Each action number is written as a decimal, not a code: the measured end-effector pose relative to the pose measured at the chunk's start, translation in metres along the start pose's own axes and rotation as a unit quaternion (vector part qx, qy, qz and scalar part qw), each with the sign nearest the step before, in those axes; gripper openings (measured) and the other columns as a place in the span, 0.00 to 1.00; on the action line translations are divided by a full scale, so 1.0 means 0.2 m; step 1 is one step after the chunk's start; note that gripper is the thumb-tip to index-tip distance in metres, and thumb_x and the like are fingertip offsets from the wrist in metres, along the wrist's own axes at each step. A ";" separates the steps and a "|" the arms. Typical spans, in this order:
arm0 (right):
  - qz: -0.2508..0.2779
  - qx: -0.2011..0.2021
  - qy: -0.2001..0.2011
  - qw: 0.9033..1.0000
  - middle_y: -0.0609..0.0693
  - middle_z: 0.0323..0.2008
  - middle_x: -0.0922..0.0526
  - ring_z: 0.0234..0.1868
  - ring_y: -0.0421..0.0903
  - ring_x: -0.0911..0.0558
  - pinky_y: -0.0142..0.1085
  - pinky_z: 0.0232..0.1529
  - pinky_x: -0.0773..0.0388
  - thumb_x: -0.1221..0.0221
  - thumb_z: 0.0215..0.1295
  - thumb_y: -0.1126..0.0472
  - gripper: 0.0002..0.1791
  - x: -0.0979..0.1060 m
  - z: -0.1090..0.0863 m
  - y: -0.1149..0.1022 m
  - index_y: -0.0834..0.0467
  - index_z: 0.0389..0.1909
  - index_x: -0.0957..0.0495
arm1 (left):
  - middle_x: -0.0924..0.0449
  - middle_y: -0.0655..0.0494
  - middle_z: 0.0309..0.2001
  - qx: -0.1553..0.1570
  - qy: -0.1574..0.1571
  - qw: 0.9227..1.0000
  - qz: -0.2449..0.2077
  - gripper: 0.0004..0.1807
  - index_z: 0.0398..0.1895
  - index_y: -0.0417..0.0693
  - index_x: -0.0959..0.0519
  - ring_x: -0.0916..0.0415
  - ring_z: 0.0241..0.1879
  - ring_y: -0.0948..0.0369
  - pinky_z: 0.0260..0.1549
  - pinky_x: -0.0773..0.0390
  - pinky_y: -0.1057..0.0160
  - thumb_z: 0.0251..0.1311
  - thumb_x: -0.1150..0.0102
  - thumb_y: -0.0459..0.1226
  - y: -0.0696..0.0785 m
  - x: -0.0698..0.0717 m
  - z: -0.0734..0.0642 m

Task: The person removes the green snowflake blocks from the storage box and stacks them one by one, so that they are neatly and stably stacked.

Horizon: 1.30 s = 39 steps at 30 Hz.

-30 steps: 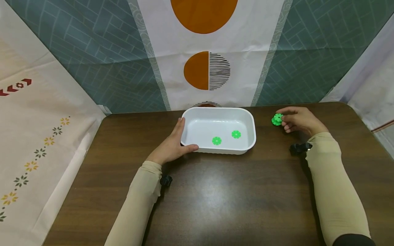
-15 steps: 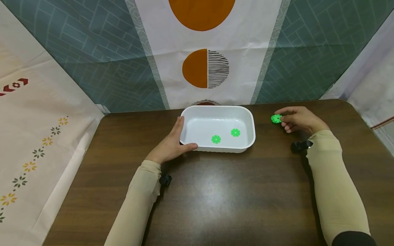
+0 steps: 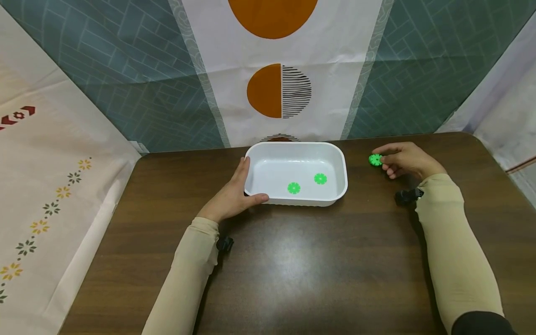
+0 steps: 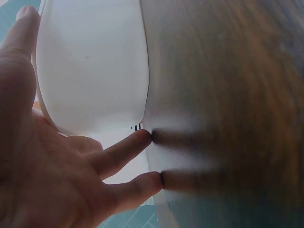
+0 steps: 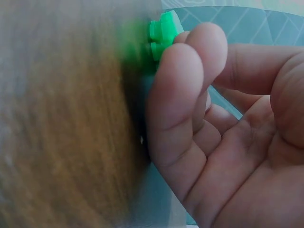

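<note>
In the head view, my left hand [image 3: 228, 197] rests against the left end of a white rectangular tray [image 3: 341, 195]. Its thumb lies at the near rim and the fingers reach along the left side; in the left wrist view, two straight fingertips [image 4: 145, 136] touch the table beside the tray. Two flat green notched discs, one left [image 3: 294, 188] and one right [image 3: 320, 178], lie apart inside the tray. Right of it, my right hand [image 3: 408, 160] pinches green notched discs [image 3: 375, 160] stacked at the tabletop. The right wrist view shows the stack [image 5: 164, 33] partly hidden by fingers.
The dark wooden table [image 3: 289, 270] has its far edge just behind the tray. A patterned cloth [image 3: 331, 93] hangs behind it, and a pale cloth [image 3: 63, 163] with flower prints hangs on the left.
Two green discs at the right hand were visibly offset; now they line up, appearing as one stack. The head view has shifted slightly. The left hand and tray keep their places.
</note>
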State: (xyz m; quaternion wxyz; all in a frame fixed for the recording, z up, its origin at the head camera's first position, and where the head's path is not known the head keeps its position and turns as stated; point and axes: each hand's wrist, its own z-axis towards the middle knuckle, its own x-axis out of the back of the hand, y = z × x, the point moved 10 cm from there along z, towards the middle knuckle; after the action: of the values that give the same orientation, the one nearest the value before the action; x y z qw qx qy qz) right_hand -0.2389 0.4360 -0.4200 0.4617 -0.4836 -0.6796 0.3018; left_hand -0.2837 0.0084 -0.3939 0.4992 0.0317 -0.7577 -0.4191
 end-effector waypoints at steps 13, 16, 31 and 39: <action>-0.001 -0.008 -0.005 1.000 0.53 0.30 0.18 0.25 0.44 0.19 0.42 0.33 0.16 0.53 0.78 0.66 0.28 0.01 0.01 0.02 0.69 0.74 0.44 | 0.76 0.50 0.81 0.001 -0.002 1.000 -0.003 0.67 0.81 0.56 0.74 0.59 0.78 0.48 0.71 0.47 0.47 0.58 0.34 0.63 0.00 0.00 0.01; 0.011 -0.006 -0.018 1.000 0.53 0.34 0.16 0.28 0.45 0.16 0.43 0.36 0.16 0.54 0.79 0.64 0.30 0.01 0.00 0.02 0.68 0.76 0.48 | 0.76 0.51 0.81 0.002 -0.002 1.000 -0.004 0.66 0.81 0.56 0.73 0.59 0.78 0.48 0.71 0.47 0.47 0.58 0.34 0.62 0.00 0.00 0.01; 0.142 -0.006 -0.085 0.986 0.54 0.39 0.12 0.27 0.44 0.17 0.41 0.35 0.16 0.56 0.82 0.60 0.34 -0.05 -0.03 0.01 0.64 0.79 0.59 | 0.77 0.51 0.81 0.000 -0.003 1.000 0.001 0.66 0.81 0.58 0.75 0.61 0.78 0.48 0.71 0.48 0.46 0.59 0.35 0.63 0.00 -0.01 0.01; 0.151 -0.002 -0.069 0.986 0.53 0.38 0.12 0.26 0.44 0.16 0.40 0.34 0.16 0.55 0.82 0.60 0.31 -0.04 -0.02 0.01 0.64 0.78 0.54 | 0.79 0.54 0.81 0.002 -0.006 1.000 0.000 0.66 0.81 0.60 0.75 0.61 0.78 0.50 0.71 0.49 0.46 0.58 0.37 0.66 0.00 -0.01 0.01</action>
State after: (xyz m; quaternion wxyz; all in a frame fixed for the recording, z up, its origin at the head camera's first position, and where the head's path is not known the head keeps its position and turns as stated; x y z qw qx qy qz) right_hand -0.2331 0.4293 -0.4233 0.3615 -0.5599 -0.6296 0.3992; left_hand -0.2846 0.0099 -0.3959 0.4948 0.0305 -0.7616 -0.4174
